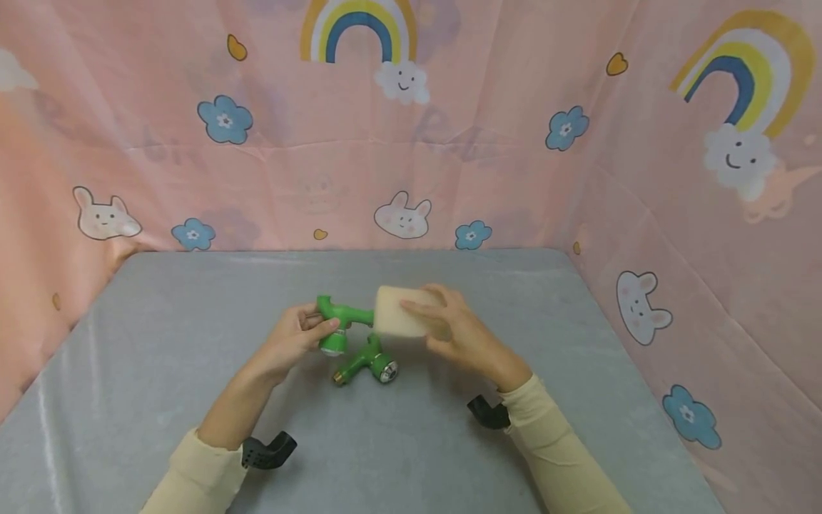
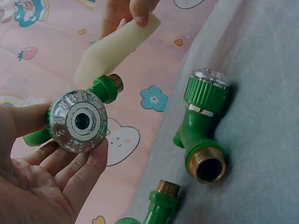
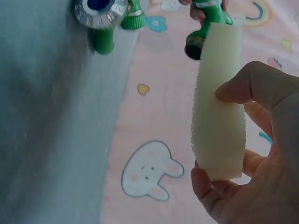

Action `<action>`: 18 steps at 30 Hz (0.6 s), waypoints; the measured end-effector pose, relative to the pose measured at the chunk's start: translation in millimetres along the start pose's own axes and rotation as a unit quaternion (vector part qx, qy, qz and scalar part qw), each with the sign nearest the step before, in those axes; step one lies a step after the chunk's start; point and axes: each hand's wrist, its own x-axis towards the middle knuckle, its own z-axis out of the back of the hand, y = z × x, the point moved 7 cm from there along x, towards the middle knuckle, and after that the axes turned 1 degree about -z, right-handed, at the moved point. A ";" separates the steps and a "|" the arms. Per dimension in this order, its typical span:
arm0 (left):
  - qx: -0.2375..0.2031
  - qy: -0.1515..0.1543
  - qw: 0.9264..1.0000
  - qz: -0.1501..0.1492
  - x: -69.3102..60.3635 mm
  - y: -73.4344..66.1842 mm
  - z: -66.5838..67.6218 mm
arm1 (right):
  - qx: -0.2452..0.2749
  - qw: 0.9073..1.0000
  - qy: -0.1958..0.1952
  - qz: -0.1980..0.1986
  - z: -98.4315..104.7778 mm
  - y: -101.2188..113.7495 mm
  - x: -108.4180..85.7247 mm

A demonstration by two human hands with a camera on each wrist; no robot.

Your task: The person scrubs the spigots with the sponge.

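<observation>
My left hand (image 1: 289, 344) holds a green faucet (image 1: 349, 314) between thumb and fingers, above the table. Its round silver-faced handle (image 2: 65, 133) points toward the left wrist camera. In my right hand (image 1: 464, 330) is a pale cream sponge (image 1: 393, 314), gripped with the thumb on one face and fingers on the other. The sponge's left edge is up against the faucet's threaded end in the head view; whether they touch I cannot tell. Below them a second green faucet (image 1: 367, 363) lies on the table. The left wrist view also shows a third faucet (image 2: 161, 203), partly cut off.
A grey cloth covers the table (image 1: 411, 450). Pink printed curtain (image 1: 282, 171) hangs behind it and along the sides. Black curved pieces (image 1: 270, 451) stick out by both sleeve cuffs.
</observation>
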 end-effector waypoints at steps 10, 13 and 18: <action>0.110 -0.012 0.991 -0.070 -0.1 -5.9 -6.1 | 0.042 0.999 -0.016 0.007 10.5 -0.2 -1.6; 0.095 0.011 0.989 -0.110 -0.7 -10.4 -15.3 | 0.065 0.997 0.004 0.029 0.4 8.7 0.5; 0.066 0.007 0.986 -0.152 -3.0 -17.2 -15.8 | 0.106 0.994 0.019 0.011 -7.2 8.9 0.5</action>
